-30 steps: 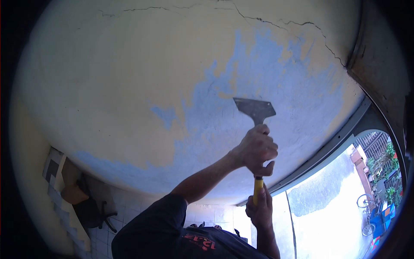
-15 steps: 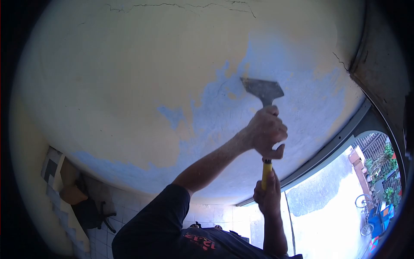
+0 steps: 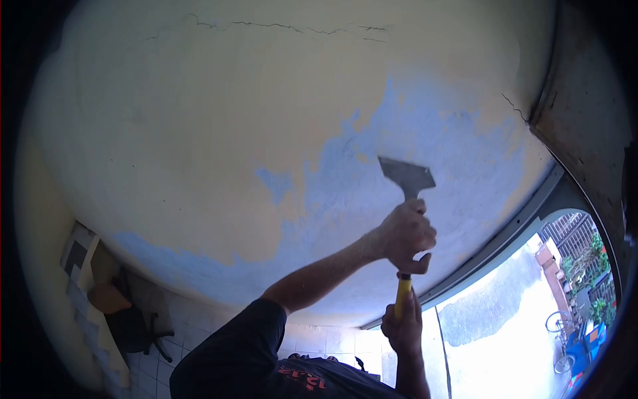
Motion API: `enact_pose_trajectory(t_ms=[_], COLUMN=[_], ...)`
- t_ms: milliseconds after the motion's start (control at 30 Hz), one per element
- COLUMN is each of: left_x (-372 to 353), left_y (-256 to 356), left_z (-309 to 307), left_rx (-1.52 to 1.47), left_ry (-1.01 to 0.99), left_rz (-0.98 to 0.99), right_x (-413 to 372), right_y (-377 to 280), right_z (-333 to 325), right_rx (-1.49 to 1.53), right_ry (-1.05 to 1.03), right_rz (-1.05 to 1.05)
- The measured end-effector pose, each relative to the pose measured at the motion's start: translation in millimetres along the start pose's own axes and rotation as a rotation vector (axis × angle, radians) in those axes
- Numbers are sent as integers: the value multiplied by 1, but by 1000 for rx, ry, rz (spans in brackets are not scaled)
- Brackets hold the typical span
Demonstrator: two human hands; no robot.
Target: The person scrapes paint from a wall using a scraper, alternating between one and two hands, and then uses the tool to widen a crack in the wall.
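A wall scraper [image 3: 407,176] with a wide grey metal blade and a yellow handle [image 3: 403,296] is held with the blade upward against or close to the wall [image 3: 199,146]. My left hand [image 3: 407,234] is wrapped round the upper shaft, just below the blade. Lower down, my right hand [image 3: 404,327] grips the yellow handle. Around the blade, a patchy pale blue area [image 3: 339,156] shows where the cream surface layer is gone. Whether the blade edge touches the wall cannot be made out.
Thin cracks [image 3: 286,26] run across the upper wall. A dark office chair [image 3: 129,326] stands at lower left beside a stepped edge [image 3: 93,312]. At right, a wide opening with a dark frame [image 3: 492,266] shows a bicycle [image 3: 563,342] and plants [image 3: 601,312] outside.
Both hands and the scraper have moved down along the wall, still gripped the same way. The camera view has tilted slightly, so the cracks appear lower.
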State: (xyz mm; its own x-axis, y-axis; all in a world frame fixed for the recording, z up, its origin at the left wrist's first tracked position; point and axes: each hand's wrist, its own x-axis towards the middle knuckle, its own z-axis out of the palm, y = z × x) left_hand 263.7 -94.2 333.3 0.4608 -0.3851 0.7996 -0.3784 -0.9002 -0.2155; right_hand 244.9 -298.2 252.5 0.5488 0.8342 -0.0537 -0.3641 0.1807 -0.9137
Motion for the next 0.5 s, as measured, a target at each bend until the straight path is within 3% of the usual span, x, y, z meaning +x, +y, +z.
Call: enact_pose_trajectory(t_ms=[167, 400, 500], left_x=[-24, -11, 9], left_y=[-9, -24, -40], left_z=[20, 19, 11], left_rx=[-95, -44, 69], left_ry=[-16, -29, 41], left_rz=[-97, -53, 22], right_x=[15, 29, 48], right_y=[15, 8, -1], right_z=[-2, -8, -4], right_rx=[27, -12, -93], right_ry=[54, 62, 26], right_rz=[81, 73, -61])
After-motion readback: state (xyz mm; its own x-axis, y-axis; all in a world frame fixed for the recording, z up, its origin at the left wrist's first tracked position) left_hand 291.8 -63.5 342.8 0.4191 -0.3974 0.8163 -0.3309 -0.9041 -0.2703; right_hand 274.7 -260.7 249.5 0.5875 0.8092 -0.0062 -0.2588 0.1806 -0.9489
